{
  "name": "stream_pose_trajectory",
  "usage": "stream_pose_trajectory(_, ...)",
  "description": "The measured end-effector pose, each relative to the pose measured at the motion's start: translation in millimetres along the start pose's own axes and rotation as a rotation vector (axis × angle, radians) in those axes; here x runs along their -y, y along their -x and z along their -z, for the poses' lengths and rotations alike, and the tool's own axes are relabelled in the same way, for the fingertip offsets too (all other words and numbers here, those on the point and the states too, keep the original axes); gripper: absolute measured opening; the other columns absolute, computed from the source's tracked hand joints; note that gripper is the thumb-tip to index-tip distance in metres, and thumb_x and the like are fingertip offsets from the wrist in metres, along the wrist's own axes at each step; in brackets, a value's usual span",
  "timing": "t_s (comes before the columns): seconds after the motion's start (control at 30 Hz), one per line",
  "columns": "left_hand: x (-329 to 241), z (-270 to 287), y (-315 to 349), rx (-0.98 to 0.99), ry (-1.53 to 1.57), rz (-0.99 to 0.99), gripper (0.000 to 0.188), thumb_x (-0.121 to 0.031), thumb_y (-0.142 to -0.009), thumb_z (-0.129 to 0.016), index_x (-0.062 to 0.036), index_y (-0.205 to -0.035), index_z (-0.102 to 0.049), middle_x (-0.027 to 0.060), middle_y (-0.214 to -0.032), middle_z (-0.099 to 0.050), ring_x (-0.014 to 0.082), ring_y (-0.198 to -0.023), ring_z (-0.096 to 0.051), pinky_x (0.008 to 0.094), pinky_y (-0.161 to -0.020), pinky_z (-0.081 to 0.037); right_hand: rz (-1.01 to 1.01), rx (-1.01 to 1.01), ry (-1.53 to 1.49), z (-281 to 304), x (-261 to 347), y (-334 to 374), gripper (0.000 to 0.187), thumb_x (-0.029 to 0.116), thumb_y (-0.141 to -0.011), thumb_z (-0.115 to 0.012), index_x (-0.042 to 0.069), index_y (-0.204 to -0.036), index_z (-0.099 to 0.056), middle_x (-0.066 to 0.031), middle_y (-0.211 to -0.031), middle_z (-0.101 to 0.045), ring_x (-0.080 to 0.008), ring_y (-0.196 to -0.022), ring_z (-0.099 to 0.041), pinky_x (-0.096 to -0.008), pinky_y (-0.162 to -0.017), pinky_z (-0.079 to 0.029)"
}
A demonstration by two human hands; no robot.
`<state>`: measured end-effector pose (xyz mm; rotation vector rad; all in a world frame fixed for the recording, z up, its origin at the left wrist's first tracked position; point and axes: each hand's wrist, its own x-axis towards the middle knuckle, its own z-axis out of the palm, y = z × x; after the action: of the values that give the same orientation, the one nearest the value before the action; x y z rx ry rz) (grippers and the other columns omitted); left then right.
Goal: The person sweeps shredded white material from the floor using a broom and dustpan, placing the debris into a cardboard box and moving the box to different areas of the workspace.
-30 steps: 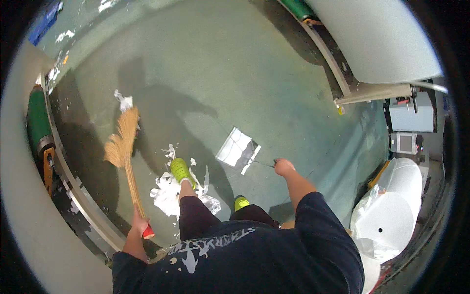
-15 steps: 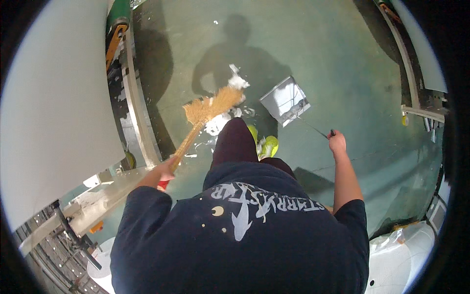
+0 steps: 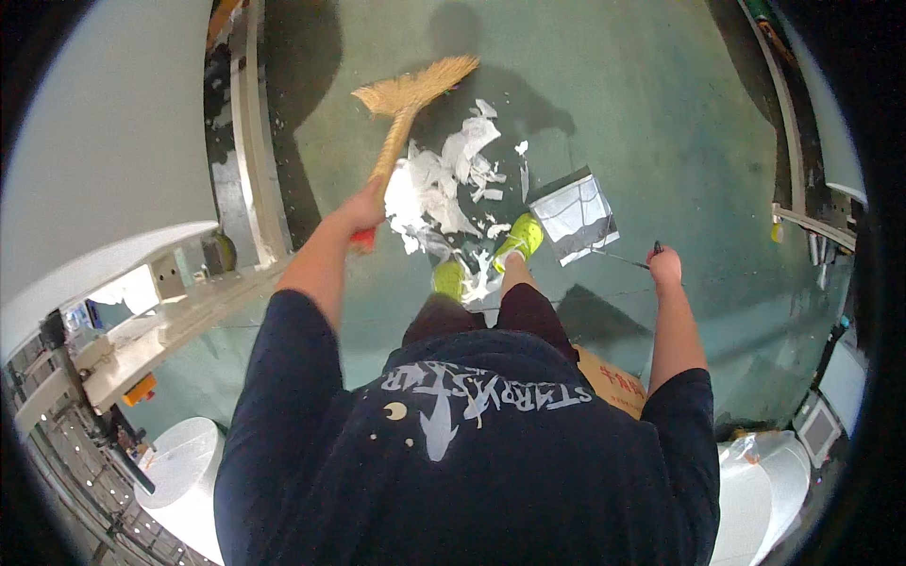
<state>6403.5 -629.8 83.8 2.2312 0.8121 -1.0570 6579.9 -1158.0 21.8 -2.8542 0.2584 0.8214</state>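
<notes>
So the left hand (image 3: 362, 208) is wrapping tight around the handle of a straw broom (image 3: 402, 121), right by its red end, fingers curled in. The broom is pointing away from the person, and its fanned-out head is spreading past the far side of a messy pile of white scraps (image 3: 434, 184). Can't really tell if the bristles are touching the floor (image 3: 661, 123) or hanging just over it.

Over on the other side, the right hand (image 3: 665, 268) is closing around the dark grip of a long thin handle, and that's running to a shiny silver dustpan (image 3: 574, 219). The pan is sitting to the right of the pile, slightly askew, with a loose white strip (image 3: 524, 174) lying between the two. Whether the pan is resting flat or tipping a little, I can't make out.

The scraps are lying around and in front of the person's yellow-green shoes (image 3: 521, 238), with some bits showing between them. A cardboard box (image 3: 609, 379) is peeking out beside the right leg, and white rolls (image 3: 184, 481) are standing off to both sides, near the bottom.
</notes>
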Motion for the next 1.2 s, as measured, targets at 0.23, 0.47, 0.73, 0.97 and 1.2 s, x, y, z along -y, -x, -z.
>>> stream_pose_trajectory(0.23,108.3,-119.2,66.6,0.197,-0.102,-0.081,0.077,-0.013,-0.064,-0.054,-0.0206,-0.127,-0.013,0.0209,-0.088,-0.054,0.0326,-0.085,-0.053,0.0383,-0.071,-0.043,-0.088,0.024,-0.143,-2.1,-19.5,66.2,0.012,0.012,-0.071,-0.044,0.006,-0.071,-0.054,-0.0057,-0.064,-0.056,-0.0183,-0.056,-0.051,-0.0304,-0.048,-0.039)
stream_pose_trajectory(0.47,240.8,-142.0,237.4,0.054,0.266,-0.13,0.076,0.0,-0.061,-0.057,-0.0174,-0.127,-0.021,0.0151,-0.099,-0.05,0.0275,-0.085,-0.052,0.0361,-0.071,-0.041,0.01,-0.05,-0.155,-28.0,-76.5,106.7,0.007,0.007,-0.07,-0.047,0.003,-0.072,-0.053,-0.0081,-0.066,-0.056,-0.02,-0.061,-0.052,-0.0316,-0.054,-0.04)
stream_pose_trajectory(0.73,193.9,-208.6,204.2,0.149,0.917,0.271,0.083,0.001,-0.066,-0.051,-0.0193,-0.129,0.0,0.0092,-0.075,-0.047,0.0198,-0.058,-0.05,0.0317,-0.05,-0.044,-0.099,0.119,-0.253,-36.4,-64.9,188.3,0.006,0.009,-0.068,-0.05,0.006,-0.071,-0.054,-0.0064,-0.067,-0.057,-0.0181,-0.062,-0.054,-0.0312,-0.054,-0.04)
stream_pose_trajectory(0.97,120.7,-236.7,242.2,0.309,1.096,0.064,0.078,0.0,-0.068,-0.051,-0.0199,-0.129,-0.008,0.0089,-0.078,-0.048,0.018,-0.05,-0.051,0.0301,-0.044,-0.044,0.007,0.147,-0.264,-79.2,-130.1,256.5,0.011,0.011,-0.072,-0.042,0.006,-0.071,-0.053,-0.0089,-0.068,-0.056,-0.0212,-0.061,-0.052,-0.0307,-0.051,-0.039)
stream_pose_trajectory(1.2,124.1,-277.2,341.9,0.115,1.214,0.093,0.08,0.008,-0.066,-0.049,-0.0226,-0.129,-0.01,0.0096,-0.083,-0.048,0.0178,-0.05,-0.05,0.0301,-0.043,-0.043,0.11,0.145,-0.123,-87.1,-174.4,330.2,0.013,0.017,-0.07,-0.045,0.006,-0.074,-0.053,-0.017,-0.076,-0.055,-0.0331,-0.076,-0.052,-0.039,-0.065,-0.04)
